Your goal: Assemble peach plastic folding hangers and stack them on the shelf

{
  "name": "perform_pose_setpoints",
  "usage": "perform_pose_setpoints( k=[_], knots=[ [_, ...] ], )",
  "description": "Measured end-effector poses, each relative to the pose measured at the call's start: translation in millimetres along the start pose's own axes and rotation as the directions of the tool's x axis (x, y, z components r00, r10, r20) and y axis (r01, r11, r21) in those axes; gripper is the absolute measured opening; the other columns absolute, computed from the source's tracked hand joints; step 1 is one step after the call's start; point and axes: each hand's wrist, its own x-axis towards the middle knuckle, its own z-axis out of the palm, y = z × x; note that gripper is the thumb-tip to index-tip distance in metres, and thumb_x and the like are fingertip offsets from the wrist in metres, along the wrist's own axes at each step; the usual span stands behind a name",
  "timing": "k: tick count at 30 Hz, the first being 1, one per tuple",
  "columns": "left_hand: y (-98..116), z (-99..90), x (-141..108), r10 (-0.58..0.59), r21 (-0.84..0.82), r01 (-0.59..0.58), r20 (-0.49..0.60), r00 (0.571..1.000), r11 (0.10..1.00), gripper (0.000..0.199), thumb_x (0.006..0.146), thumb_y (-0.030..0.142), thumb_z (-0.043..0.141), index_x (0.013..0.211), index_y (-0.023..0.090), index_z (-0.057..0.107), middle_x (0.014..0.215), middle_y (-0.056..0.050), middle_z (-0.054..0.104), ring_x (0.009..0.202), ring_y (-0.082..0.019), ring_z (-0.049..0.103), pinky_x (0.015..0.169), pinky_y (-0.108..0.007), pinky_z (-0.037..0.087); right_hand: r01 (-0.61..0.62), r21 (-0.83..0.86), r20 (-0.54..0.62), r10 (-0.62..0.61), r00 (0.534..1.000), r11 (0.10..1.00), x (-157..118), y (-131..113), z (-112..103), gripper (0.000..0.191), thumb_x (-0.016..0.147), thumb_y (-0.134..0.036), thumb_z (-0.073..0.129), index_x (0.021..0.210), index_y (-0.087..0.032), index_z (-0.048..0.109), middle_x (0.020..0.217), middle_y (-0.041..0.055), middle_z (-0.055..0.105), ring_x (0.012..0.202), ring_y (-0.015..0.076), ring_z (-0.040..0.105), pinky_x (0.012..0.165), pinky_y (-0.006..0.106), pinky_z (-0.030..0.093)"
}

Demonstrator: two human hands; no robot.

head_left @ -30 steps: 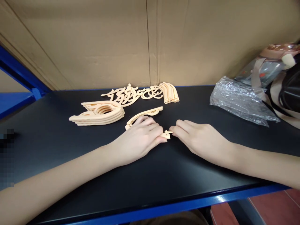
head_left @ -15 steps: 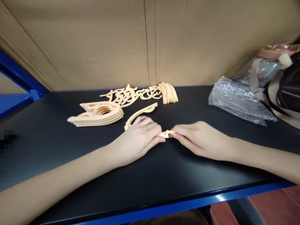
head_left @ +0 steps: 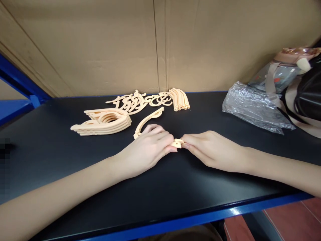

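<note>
gripping cream plastic piece (head_left: 177, 144) at frame centre in curled left hand (head_left: 147, 147), pinching its end with bunched right hand (head_left: 213, 149), might lose grip or crack it if pressing too hard off-line

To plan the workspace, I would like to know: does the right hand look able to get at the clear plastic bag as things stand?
Probably yes: the clear plastic bag lies beyond the right hand, with nothing visible standing between them, though the fingers are pinching a cream piece.
</note>
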Motion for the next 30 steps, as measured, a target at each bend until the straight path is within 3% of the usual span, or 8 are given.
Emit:
perform_pose_setpoints(
  k=[10, 18, 30],
  knots=[
    [1, -0.2, 1, 0.009, -0.007, -0.008, 0.009, 1.0, 1.0, 0.027, 0.101, 0.027, 0.036, 0.082, 0.017, 0.052, 0.078, -0.001, 0.054, 0.079, -0.018, 0.044, 0.085, -0.035, 0.037, -0.005, 0.025, -0.012, 0.006, 1.0, 1.0, -4, 2, -1, 0.024, 0.1, -0.022, 0.034, 0.091, -0.017, 0.056, 0.074, 0.0002, 0.06, 0.061, 0.0113, 0.055, 0.058, 0.024, 0.037],
    [2, -1.5, 1, 0.025, -0.003, -0.025, 0.007, 1.0, 1.0, 0.034, 0.101, 0.028, 0.031, 0.081, 0.016, 0.055, 0.077, -0.003, 0.056, 0.081, -0.019, 0.046, 0.087, -0.037, 0.037, 0.085, -0.258, -0.012, -0.091, 0.996, 0.962, -6, 4, 3, 0.016, 0.096, -0.014, 0.037, 0.094, -0.016, 0.052, 0.077, -0.0004, 0.059, 0.054, 0.0106, 0.049, 0.049, 0.025, 0.026],
    [3, -1.8, 1, 0.039, 0.027, -0.04, 0.029, 0.999, 0.999, 0.035, 0.102, 0.028, 0.03, 0.079, 0.017, 0.054, 0.077, -0.003, 0.056, 0.08, -0.018, 0.046, 0.083, -0.035, 0.036, 0.168, -0.566, -0.08, -0.256, 0.963, 0.807, -10, 3, 6, 0.021, 0.088, 0.0, 0.037, 0.09, -0.014, 0.053, 0.073, 0.0005, 0.056, 0.056, 0.012, 0.048, 0.046, 0.027, 0.023]
  ],
)
